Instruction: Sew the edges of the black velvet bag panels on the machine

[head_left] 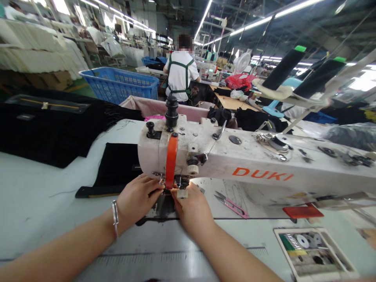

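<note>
At the needle of a white sewing machine point(214, 156), my two hands come together, fingertips bent inward under the orange guard point(171, 161). My left hand point(136, 201), with a silver bracelet at the wrist, has its thumb and forefinger pinched by the needle; what they grip is too small to make out. Opposite it, my right hand point(195, 209) curls its fingers beneath the machine head, which partly hides them and anything in them. A black fabric piece point(116, 164) with a zipper along its near edge lies flat just beyond my left hand.
Pink thread snips point(232, 205) lie right of my right hand. A tray of bobbins point(315, 252) is set into the table at lower right. Black fabric with zippers point(44, 129) is piled at left. Behind stand a blue basket point(123, 84) and a person point(182, 72) facing away.
</note>
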Tool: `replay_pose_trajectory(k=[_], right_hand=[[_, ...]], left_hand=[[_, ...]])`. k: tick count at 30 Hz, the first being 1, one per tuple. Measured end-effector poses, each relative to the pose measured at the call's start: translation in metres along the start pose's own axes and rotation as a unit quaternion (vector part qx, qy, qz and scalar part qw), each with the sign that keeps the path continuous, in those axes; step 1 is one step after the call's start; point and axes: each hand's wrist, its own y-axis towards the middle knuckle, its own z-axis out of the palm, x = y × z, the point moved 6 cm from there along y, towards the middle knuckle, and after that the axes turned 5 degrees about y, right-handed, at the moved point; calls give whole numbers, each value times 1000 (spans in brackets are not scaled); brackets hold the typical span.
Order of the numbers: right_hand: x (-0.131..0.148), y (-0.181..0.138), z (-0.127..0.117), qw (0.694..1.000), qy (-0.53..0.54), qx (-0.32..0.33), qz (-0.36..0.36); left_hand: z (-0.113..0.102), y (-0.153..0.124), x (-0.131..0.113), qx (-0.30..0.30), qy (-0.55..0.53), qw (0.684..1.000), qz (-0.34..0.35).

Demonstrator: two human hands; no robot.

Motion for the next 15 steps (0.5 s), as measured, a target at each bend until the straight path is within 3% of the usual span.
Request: replay_pose_trajectory(k=[10, 15], right_hand=[[1, -3, -1, 1000, 21, -11, -10], [-4, -6, -1, 998, 54, -44, 4]], left_hand=[[0, -6, -7, -10, -1, 1000, 13], [4, 3, 5, 29, 3, 999, 18]])
